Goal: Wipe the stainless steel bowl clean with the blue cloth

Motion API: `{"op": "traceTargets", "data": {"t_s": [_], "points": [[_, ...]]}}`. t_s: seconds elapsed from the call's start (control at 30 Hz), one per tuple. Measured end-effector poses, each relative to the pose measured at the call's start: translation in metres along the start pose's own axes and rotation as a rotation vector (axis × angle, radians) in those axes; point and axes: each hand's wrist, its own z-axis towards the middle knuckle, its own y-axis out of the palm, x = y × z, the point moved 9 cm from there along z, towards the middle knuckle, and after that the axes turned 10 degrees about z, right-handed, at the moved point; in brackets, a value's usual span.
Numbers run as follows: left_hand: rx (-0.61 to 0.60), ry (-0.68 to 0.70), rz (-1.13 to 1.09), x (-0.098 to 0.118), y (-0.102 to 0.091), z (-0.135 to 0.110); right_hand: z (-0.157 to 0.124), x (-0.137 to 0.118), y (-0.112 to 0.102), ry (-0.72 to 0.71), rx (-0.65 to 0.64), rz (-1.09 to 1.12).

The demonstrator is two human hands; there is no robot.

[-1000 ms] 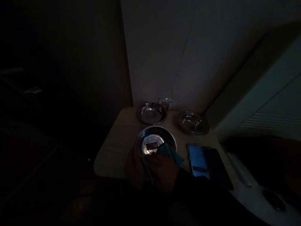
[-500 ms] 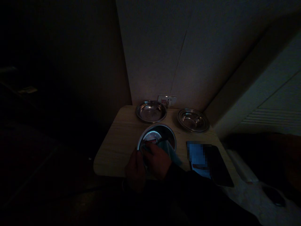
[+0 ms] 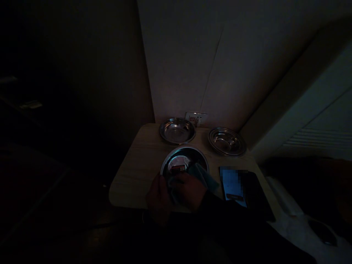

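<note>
A round metal bowl [image 3: 202,158] is tilted at the front of the small table. My left hand [image 3: 158,198] is closed on its left rim. In my right hand [image 3: 189,190] is a blue-green cloth [image 3: 205,176], pressed against the inside of the near wall. The fingers of that hand are curled and partly hidden in the dark. A small dark red patch with lighter marks, perhaps a label or a reflection, shows on the bowl's bottom.
Behind the bowl stand a shallow metal dish [image 3: 177,131] and, to its right, a stack of metal dishes [image 3: 227,141]. A lit phone [image 3: 233,185] lies on a dark flat slab [image 3: 258,196] at the right. A wall socket [image 3: 195,118] sits above the wooden table [image 3: 129,183].
My right hand has slid slightly to the right with the cloth inside the bowl. My left hand keeps its hold on the rim. The light has dimmed a little.
</note>
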Motion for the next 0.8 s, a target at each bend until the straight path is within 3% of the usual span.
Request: {"op": "traceTargets", "data": {"t_s": [0.17, 0.27, 0.37, 0.47, 0.53, 0.67, 0.8], "points": [[-0.015, 0.05, 0.003, 0.01, 0.0, -0.006, 0.022, 0.009, -0.033, 0.14, 0.233, -0.03], [0.024, 0.04, 0.032, 0.01, -0.002, -0.008, 0.026, 0.02, -0.045, 0.225, 0.269, -0.044], [0.046, 0.039, 0.08, 0.006, -0.003, -0.006, 0.026, 0.009, -0.034, 0.116, 0.18, -0.01], [0.091, 0.06, 0.112, 0.0, -0.007, -0.003, 0.013, -0.002, -0.009, 0.0, -0.058, -0.029], [0.119, 0.09, 0.104, -0.001, -0.008, -0.004, 0.0, 0.004, -0.002, 0.001, -0.17, -0.07], [0.129, 0.107, 0.072, 0.004, -0.004, -0.007, -0.012, 0.021, -0.012, 0.082, -0.147, -0.117], [0.161, 0.063, 0.071, 0.008, -0.003, -0.013, -0.001, 0.008, -0.002, 0.085, -0.098, -0.055]]}}
